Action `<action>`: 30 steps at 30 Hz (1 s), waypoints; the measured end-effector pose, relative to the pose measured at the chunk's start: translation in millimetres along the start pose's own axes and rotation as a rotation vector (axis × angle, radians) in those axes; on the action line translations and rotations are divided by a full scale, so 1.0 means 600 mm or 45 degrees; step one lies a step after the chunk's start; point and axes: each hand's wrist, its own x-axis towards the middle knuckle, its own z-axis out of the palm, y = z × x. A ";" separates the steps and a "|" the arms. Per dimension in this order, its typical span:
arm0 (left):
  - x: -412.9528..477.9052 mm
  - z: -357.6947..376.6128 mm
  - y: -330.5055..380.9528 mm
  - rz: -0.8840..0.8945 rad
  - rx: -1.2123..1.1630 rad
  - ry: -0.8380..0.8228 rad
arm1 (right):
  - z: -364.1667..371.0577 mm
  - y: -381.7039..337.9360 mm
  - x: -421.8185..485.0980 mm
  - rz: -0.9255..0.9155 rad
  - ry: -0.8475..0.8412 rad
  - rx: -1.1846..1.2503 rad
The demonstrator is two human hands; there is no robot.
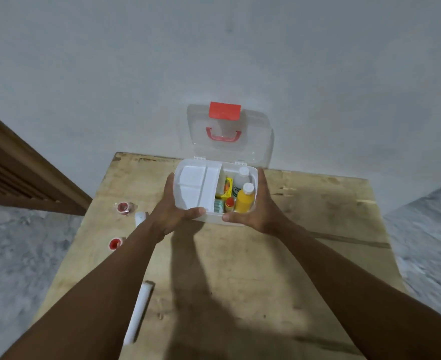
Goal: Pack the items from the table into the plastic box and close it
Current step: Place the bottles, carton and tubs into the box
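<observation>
A: Near edge of counter (240, 281): white tube (138, 311) lying flat, left of centre. Further up the left edge, two red-cored rolls (114, 244), (123, 207), a small white item (140, 218) between them.

B: Hands?

A: Left hand (172, 211) and right hand (258, 211) hold the box (214, 219) by its sides, thumbs on the near rim, fingers wrapped round the walls.

B: Contents?

A: White tray (196, 188) fills the left part. Right part: yellow bottle (245, 198), white bottle (241, 178) behind it, yellow carton (226, 188), small red-capped bottle (229, 203), pale green pack (219, 205).

B: Lid?

A: Clear lid (255, 136) open, upright against the wall (214, 48); red latch (224, 111) above red handle (223, 133).
</observation>
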 end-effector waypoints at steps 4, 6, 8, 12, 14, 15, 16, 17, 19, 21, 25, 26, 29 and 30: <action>0.000 0.005 0.001 0.021 -0.026 0.014 | 0.004 0.000 -0.001 0.046 -0.004 -0.011; 0.005 0.003 -0.002 0.034 -0.004 0.009 | 0.003 -0.007 -0.002 0.051 0.010 -0.004; 0.006 0.001 -0.006 0.033 0.012 -0.002 | 0.006 -0.006 -0.003 0.045 0.023 0.006; 0.001 0.006 -0.006 0.000 0.003 0.040 | 0.003 -0.004 0.001 0.044 -0.008 -0.047; -0.001 0.008 -0.008 -0.025 0.005 0.044 | 0.002 -0.004 0.003 0.064 -0.009 -0.045; -0.003 0.010 -0.008 -0.054 -0.010 0.056 | 0.002 -0.003 0.004 0.076 -0.009 -0.043; -0.008 0.014 -0.006 -0.090 -0.007 0.085 | 0.002 -0.003 0.004 0.083 -0.009 -0.042; -0.016 0.019 -0.002 -0.110 0.005 0.129 | 0.001 -0.002 0.004 0.084 -0.013 -0.042; -0.042 0.033 0.007 -0.119 0.026 0.235 | -0.002 -0.003 0.004 0.080 -0.029 -0.035; -0.074 0.050 0.014 -0.111 0.049 0.332 | -0.005 0.000 0.005 0.077 -0.053 -0.023; -0.149 0.088 -0.008 -0.159 0.242 0.554 | -0.010 -0.016 -0.003 0.043 -0.085 0.021; -0.169 0.098 -0.017 -0.198 0.317 0.617 | -0.012 -0.027 -0.011 0.038 -0.090 0.016; -0.228 0.120 -0.043 -0.248 0.558 0.821 | -0.018 -0.044 -0.026 0.019 -0.127 -0.018; -0.245 0.122 -0.050 -0.259 0.614 0.884 | -0.020 -0.045 -0.027 0.021 -0.132 -0.034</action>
